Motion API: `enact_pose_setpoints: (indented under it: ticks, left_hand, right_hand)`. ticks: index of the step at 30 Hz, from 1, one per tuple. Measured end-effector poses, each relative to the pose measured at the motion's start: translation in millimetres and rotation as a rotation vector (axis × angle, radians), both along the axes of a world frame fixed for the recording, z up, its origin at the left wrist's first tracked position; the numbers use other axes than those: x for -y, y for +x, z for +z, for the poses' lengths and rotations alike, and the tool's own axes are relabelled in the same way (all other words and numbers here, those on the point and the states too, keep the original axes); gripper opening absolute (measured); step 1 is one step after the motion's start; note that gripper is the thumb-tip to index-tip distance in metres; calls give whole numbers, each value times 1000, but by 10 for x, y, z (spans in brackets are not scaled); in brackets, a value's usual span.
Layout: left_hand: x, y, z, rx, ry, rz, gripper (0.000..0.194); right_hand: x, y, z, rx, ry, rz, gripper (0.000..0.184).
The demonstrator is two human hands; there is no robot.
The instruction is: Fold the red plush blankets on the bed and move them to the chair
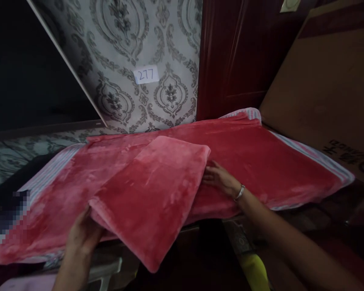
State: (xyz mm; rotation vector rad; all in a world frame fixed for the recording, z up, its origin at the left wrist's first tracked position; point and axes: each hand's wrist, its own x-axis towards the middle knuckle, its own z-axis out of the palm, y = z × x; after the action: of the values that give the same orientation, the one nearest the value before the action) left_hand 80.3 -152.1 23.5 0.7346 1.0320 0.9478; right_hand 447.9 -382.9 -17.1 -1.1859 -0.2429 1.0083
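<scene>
A folded red plush cloth [157, 190] lies tilted across the middle, one corner hanging over the near edge. My left hand [84, 231] grips its left corner, with the fingertips hidden beneath the fabric. At the opposite side, my right hand [220, 178] holds the right edge, its fingers partly tucked behind it; a silver bracelet circles that wrist. Underneath spreads a larger red plush blanket [245, 157] with striped borders at both ends.
Behind stands a wall with patterned paper [170, 93] and a paper label [146, 74] reading 277. A dark screen [39, 72] is at left. A large cardboard box [330, 89] rises at right beside a dark red door [227, 56]. Something yellow [255, 270] shows below.
</scene>
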Motion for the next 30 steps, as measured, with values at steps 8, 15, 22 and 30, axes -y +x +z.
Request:
enact_pose_setpoints:
  ticks: [8,15,22,30]
  left_hand:
    - [650,228,4,-128,-12,6,34]
    - [809,364,-171,-115,77,93,58]
    - [293,482,632,-115,410,-36,62]
    - [-293,843,1253,-163,423,-318,36]
  right_hand:
    - [-645,1014,250,369,-230,75,34]
    - [-1029,1003,483,467,-265,382,22]
    - [-693,681,898,508,-51,254,18]
    - [453,247,1172,612,110,-90,50]
